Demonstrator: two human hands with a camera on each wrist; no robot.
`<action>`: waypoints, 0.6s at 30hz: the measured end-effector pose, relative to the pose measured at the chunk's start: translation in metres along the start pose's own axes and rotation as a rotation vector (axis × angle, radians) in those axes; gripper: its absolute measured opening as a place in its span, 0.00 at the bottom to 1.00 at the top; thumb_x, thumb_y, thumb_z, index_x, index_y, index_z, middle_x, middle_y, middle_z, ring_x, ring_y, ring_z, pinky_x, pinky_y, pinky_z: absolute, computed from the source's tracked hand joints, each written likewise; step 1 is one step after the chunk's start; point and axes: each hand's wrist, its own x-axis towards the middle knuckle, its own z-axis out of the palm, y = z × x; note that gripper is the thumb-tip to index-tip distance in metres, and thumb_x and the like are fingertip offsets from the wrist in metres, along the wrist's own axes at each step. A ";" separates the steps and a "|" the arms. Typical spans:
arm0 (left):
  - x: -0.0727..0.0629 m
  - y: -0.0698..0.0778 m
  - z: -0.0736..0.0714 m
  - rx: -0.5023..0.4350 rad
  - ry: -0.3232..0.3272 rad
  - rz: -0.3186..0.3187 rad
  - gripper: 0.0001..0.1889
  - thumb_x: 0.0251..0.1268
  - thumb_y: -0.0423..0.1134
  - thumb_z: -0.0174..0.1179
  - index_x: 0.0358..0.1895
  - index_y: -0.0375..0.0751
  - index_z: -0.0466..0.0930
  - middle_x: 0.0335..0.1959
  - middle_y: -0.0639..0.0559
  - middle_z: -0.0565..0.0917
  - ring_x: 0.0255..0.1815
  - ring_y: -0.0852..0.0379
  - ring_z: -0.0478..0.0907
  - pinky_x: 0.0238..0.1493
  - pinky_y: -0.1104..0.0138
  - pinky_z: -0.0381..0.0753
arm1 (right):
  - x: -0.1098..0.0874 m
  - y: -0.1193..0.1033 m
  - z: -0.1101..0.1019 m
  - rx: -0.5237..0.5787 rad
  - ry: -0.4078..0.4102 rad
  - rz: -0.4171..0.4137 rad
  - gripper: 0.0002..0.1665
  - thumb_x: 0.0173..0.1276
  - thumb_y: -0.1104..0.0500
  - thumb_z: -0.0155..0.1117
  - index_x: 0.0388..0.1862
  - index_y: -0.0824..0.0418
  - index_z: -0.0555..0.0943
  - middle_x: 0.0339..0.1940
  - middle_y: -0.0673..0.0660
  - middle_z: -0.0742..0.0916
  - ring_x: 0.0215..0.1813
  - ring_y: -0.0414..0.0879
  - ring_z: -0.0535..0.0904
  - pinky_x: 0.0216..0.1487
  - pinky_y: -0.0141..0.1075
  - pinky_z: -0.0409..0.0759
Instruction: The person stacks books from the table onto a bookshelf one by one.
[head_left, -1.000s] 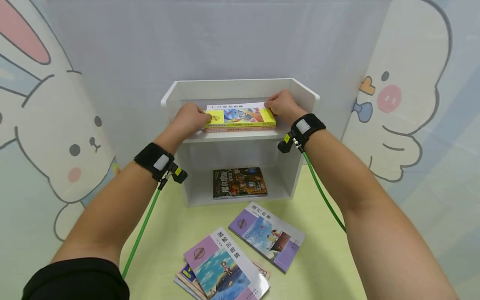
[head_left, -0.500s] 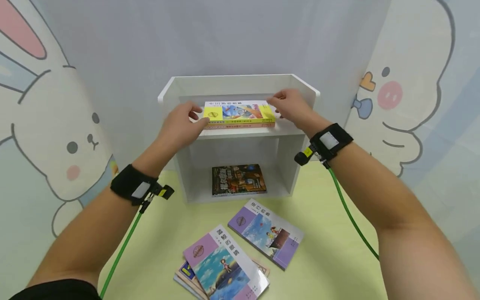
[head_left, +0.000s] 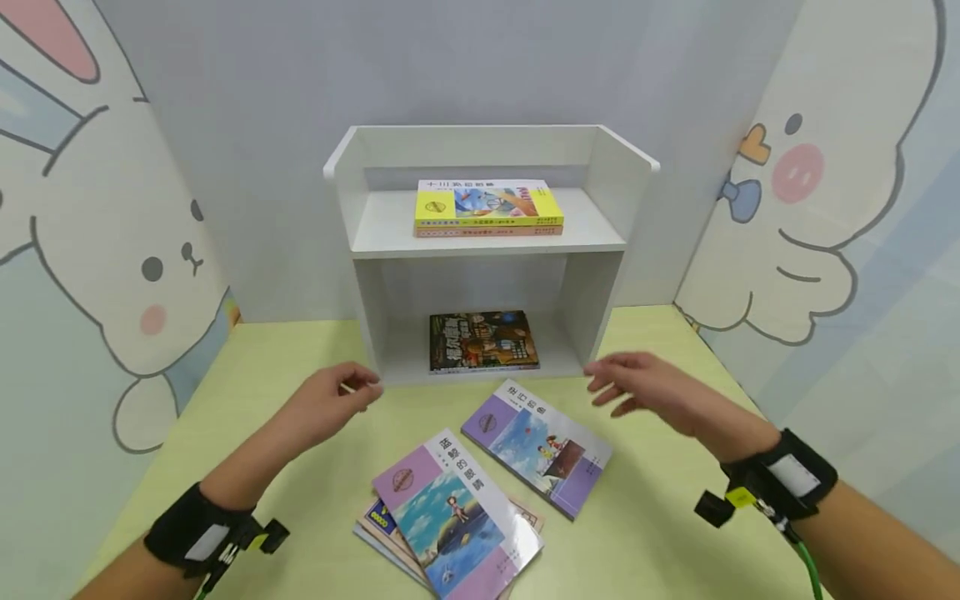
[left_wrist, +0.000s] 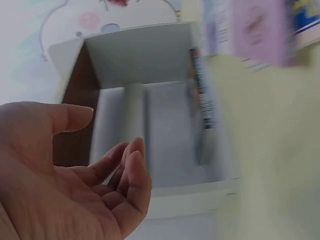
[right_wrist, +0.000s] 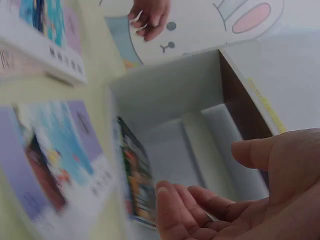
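My left hand point(head_left: 330, 404) hangs above the table left of the shelf's foot, fingers loosely bent around nothing. On the other side my right hand point(head_left: 648, 387), also holding nothing, is in the air near a purple-and-white book point(head_left: 536, 446). A yellow-covered book point(head_left: 487, 204) lies flat on a pink-edged book point(head_left: 487, 232) on the shelf's upper board. In the lower compartment lies a dark-covered book point(head_left: 483, 342). Closer to me, a pink-and-white book point(head_left: 457, 517) lies askew over other books, mostly hidden beneath it.
The white two-level shelf point(head_left: 489, 248) stands at the back of the pale green table point(head_left: 300, 350). Behind it hangs a grey-white backdrop point(head_left: 480, 67). Cartoon-printed panels with a rabbit point(head_left: 97, 242) and a chick-like figure point(head_left: 810, 242) flank the table.
Both hands have let go of the yellow book's ends and drawn back, down and outward from the shelf. The books stay where they were.
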 end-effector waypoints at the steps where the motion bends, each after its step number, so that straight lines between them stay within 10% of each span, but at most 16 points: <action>1: -0.004 -0.009 0.006 -0.025 -0.020 -0.021 0.22 0.86 0.48 0.62 0.66 0.33 0.82 0.53 0.42 0.87 0.51 0.45 0.85 0.48 0.53 0.88 | -0.004 0.011 0.006 0.054 -0.054 0.039 0.34 0.91 0.47 0.55 0.75 0.75 0.74 0.64 0.70 0.85 0.61 0.61 0.86 0.57 0.45 0.88; 6: -0.016 -0.034 0.025 -0.097 -0.045 -0.097 0.21 0.85 0.46 0.63 0.64 0.30 0.82 0.50 0.40 0.87 0.49 0.45 0.86 0.50 0.50 0.89 | -0.016 0.036 0.037 0.149 -0.215 0.143 0.32 0.89 0.45 0.58 0.71 0.74 0.79 0.60 0.68 0.89 0.59 0.59 0.88 0.55 0.47 0.89; 18: -0.019 -0.052 0.057 -0.086 -0.093 -0.155 0.17 0.81 0.45 0.68 0.58 0.34 0.86 0.42 0.48 0.86 0.40 0.52 0.83 0.40 0.58 0.87 | -0.025 0.053 0.092 0.096 -0.298 0.220 0.23 0.86 0.50 0.61 0.56 0.71 0.85 0.47 0.62 0.92 0.50 0.57 0.91 0.48 0.50 0.91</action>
